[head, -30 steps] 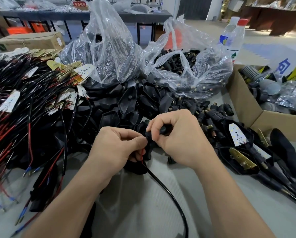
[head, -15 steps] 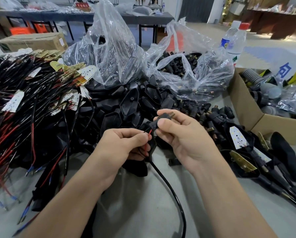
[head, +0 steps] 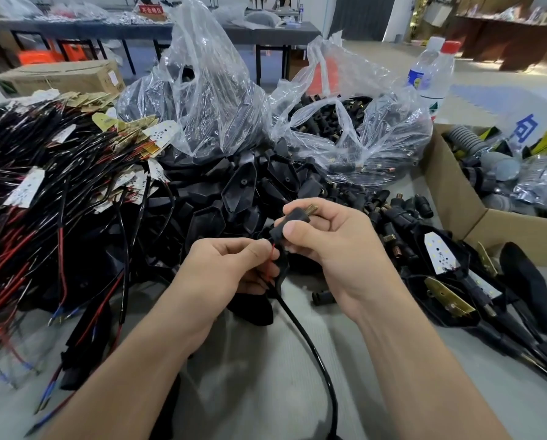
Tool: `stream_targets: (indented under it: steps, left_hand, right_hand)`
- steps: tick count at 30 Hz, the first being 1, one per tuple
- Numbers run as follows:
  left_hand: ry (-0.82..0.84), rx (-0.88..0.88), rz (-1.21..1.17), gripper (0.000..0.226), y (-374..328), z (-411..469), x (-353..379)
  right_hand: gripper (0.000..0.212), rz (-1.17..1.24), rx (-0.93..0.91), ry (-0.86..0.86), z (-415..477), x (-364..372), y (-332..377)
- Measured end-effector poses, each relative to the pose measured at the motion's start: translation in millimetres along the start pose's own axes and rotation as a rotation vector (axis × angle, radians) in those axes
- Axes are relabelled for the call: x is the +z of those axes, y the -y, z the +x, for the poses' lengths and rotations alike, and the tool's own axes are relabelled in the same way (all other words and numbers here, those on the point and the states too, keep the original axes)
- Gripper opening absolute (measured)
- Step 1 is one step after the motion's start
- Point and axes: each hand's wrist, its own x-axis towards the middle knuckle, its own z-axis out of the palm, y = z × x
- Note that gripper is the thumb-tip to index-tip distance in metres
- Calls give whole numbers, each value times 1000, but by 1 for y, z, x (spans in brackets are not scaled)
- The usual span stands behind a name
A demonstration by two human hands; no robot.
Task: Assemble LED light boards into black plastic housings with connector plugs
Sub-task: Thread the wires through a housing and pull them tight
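Right hand [head: 326, 246]: grip pinches connector plug [head: 292, 223], near centre.
Left hand [head: 230, 268]: grip pinches red wire [head: 271, 249] below plug.
Done: few assembled housings [head: 440, 258], right.
Remaining: empty housings [head: 237, 192] heaped far; wired LED boards [head: 27, 188] left.

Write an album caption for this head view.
The right hand holds a black connector plug while the left hand pinches a red wire beneath it, before heaped black housings.
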Motion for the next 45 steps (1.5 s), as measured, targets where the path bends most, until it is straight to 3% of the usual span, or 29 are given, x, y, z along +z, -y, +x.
stream_targets:
  steps: [3, 10, 18, 21, 25, 33, 45]
  left_hand:
    - [33, -31, -23, 13, -1, -2, 0]
    - [-86, 39, 29, 18, 3, 1, 1]
    - [-19, 61, 42, 9, 0, 2, -6]
    - [2, 68, 23, 17, -1, 1, -4]
    - [13, 64, 93, 7, 0, 0, -4]
    - [-71, 130, 259, 22, 4, -2, -2]
    - [-51, 76, 99, 25, -1, -7, 4]
  right_hand:
    - [23, 35, -8, -19, 1, -2, 0]
    - [24, 36, 29, 75, -1, -1, 1]
    - [25, 71, -18, 14, -2, 7, -9]
    - [22, 64, -35, -12, -1, 6, -10]
    - [23, 46, -45, -36, 0, 7, -10]
    - [30, 84, -11, 13, -3, 18, -16]
    - [21, 120, 56, 18, 0, 14, -12]
